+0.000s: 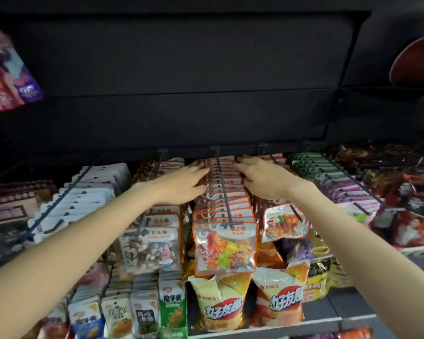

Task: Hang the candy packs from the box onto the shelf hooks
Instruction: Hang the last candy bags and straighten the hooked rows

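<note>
Fingers (201,170) of both hands press hanging candy packs (227,192) before black shelf backing (181,69).

The front clear orange-edged candy pack (225,248) on the middle hook, at the centre, reads "SUGAR" in orange on its white header, beneath Chinese characters too blurred to read in full. At nine o'clock from it, the clear brown-edged pack of pebble-shaped sweets (149,248) carries "石头糖" over "STONE LAND" on a white label. At six o'clock, the yellow crisp bag (219,302) shows "好友趣" in white on a red band; the orange crisp bag (280,296) at five o'clock bears the same words. At seven o'clock, the green-and-white snack pack (172,307) reads "魔芋爽".
</note>
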